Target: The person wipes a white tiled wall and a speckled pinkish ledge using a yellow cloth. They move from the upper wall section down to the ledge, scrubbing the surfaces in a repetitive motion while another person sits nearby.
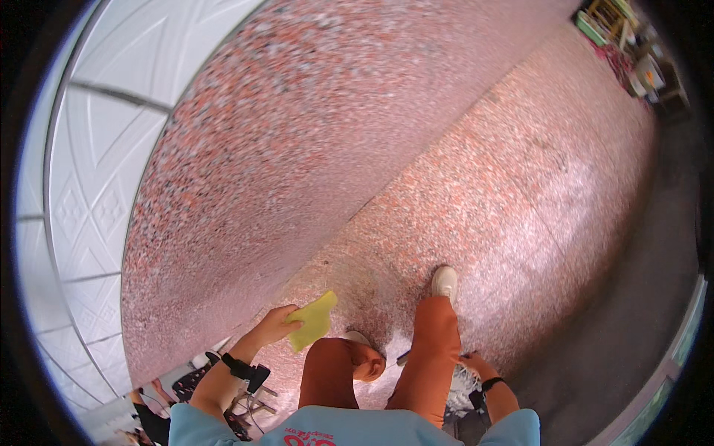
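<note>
My left hand (283, 325) is closed on a yellow cloth (313, 322), pinched near its edge, with the rest spread out to the right over the speckled floor. At the right, beside my orange trouser leg, my right hand (475, 365) is low, partly hidden behind the leg. Whitish strands, perhaps a mop head (464, 388), show just below its fingers; whether it grips them is unclear. A short dark bar (403, 358) shows between my legs.
A pink speckled stone wall (268, 167) rises at the left, with pale patterned tiles (106, 206) beyond. Boxes and a green tray (591, 29) stand at the upper right. A dark strip (608, 334) borders the floor. Other people (153, 415) and wooden stools (259, 404) are at the lower left.
</note>
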Demonstrator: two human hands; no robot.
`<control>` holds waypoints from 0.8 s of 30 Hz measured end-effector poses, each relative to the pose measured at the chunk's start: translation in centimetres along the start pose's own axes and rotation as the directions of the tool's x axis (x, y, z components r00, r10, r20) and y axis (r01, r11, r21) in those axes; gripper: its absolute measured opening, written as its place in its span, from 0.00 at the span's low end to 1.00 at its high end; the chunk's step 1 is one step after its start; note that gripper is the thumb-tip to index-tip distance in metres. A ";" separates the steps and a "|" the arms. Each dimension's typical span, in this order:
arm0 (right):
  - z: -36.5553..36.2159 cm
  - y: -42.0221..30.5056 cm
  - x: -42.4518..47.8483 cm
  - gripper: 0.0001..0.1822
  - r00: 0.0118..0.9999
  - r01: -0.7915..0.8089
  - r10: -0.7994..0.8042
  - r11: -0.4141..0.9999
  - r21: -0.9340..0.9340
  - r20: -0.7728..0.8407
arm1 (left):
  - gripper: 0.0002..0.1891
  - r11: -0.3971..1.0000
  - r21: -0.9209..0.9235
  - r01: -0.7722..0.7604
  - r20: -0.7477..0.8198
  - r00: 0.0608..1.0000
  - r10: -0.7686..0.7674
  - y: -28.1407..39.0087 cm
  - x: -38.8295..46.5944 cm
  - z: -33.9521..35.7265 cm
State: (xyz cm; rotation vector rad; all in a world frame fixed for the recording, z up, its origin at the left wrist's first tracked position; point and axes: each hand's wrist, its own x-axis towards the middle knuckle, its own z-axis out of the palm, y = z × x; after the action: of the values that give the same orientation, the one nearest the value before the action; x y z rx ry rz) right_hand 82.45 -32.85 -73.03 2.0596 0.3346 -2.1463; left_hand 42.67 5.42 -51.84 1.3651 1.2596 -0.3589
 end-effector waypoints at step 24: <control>-6.4 -36.6 -17.8 0.29 0.330 0.942 -0.890 0.292 -0.163 0.315 | 0.15 0.844 0.185 -0.504 0.040 0.862 0.506 -0.6 -4.0 3.2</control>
State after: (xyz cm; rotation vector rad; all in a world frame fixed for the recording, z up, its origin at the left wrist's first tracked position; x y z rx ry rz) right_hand 80.01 3.26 -53.37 1.5359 2.1925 -2.4187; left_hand 42.13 0.72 -49.80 1.8046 0.8378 -0.0997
